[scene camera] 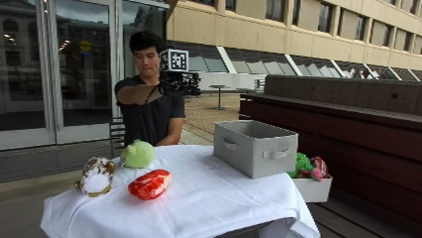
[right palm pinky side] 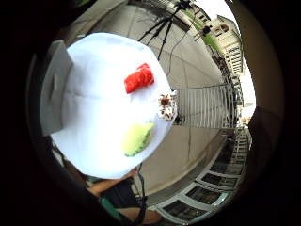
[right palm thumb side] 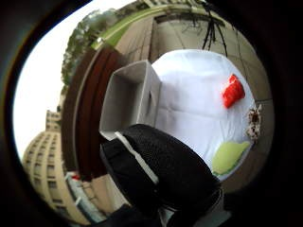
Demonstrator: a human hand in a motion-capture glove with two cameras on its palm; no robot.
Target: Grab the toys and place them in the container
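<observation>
A person stands behind a round tabletop (scene camera: 217, 198) covered in white cloth, the black-gloved right hand (scene camera: 177, 82) raised high at about shoulder height, well above the cloth and apart from every toy. Whether its fingers are curled or straight cannot be told, though no toy shows in it.

On the cloth, a red and white soft plush toy (scene camera: 149, 184) lies near the front edge. Beside it sits a brown and white speckled plush owl (scene camera: 96, 176), close to the edge of the tabletop. A rounded light-green plush toy (scene camera: 137, 154) rests further back, nearest the person's body. All three sit apart from one another and well below the hand.

An open grey fabric container with side handles (scene camera: 256, 148) stands on the other side of the tabletop, apart from the toys. Beyond it, a small white box (scene camera: 312, 188) holds a few more colourful plush toys (scene camera: 308, 166).
</observation>
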